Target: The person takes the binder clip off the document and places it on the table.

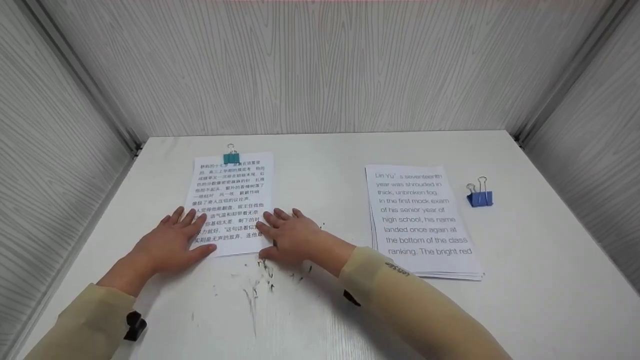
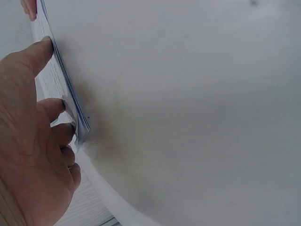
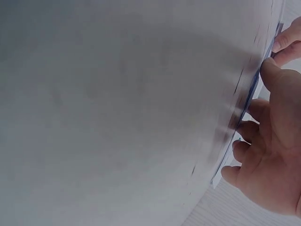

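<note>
A stack of paper sheets (image 1: 232, 205) printed with Chinese characters lies on the white table, with a teal binder clip (image 1: 231, 158) at its top edge. My left hand (image 1: 172, 245) rests at the lower left side of this stack, fingers spread, thumb on the bottom corner. On the opposite side, my right hand (image 1: 290, 235) touches the lower right edge with its fingers extended. Both wrist views show the stack's edge (image 2: 66, 80) from low down, with fingertips against it; in the right wrist view the right hand (image 3: 277, 127) lies along that edge.
Further right lies a second stack of sheets (image 1: 420, 220) printed in English. Beside it stands a blue binder clip (image 1: 481, 198) with its wire handles up. Dark marks (image 1: 267, 272) spot the table in front of the hands. Pale wood-grain panels (image 1: 325, 65) enclose the table.
</note>
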Tool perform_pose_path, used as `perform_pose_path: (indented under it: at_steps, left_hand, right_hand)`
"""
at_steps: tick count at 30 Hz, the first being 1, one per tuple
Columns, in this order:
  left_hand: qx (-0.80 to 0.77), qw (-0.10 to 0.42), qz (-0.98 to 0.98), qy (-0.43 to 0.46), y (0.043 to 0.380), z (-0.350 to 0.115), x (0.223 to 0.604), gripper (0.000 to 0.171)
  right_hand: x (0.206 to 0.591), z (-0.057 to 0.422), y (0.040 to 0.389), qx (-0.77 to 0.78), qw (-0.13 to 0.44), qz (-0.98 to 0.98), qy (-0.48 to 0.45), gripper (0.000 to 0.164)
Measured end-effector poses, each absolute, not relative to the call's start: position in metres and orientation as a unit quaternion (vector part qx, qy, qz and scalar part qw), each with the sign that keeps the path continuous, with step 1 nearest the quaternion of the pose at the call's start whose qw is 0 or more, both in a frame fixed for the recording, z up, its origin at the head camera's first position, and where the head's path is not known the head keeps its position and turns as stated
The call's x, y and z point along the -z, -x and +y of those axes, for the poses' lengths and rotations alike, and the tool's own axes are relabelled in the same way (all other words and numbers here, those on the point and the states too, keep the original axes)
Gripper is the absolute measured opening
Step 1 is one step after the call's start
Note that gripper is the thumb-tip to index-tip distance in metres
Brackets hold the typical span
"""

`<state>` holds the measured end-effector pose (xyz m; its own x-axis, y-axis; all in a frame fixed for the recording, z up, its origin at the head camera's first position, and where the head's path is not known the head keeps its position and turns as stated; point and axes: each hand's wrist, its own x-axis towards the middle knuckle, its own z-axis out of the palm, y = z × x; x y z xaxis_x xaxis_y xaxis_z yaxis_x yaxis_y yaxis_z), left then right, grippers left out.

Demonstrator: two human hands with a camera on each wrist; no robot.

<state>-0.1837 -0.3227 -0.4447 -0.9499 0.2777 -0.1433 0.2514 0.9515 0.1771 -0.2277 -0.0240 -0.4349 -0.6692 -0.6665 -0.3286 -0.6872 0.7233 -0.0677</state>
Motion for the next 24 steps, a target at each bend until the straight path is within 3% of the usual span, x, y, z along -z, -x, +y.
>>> perform_pose_path:
  at_steps: [24]
  left_hand:
    - [-0.047, 0.075, 0.984, -0.157, 0.185, -0.288, 0.446, 0.09]
  right_hand:
    - [0.424, 0.008, 0.233, -0.039, 0.172, 0.909, 0.378, 0.067]
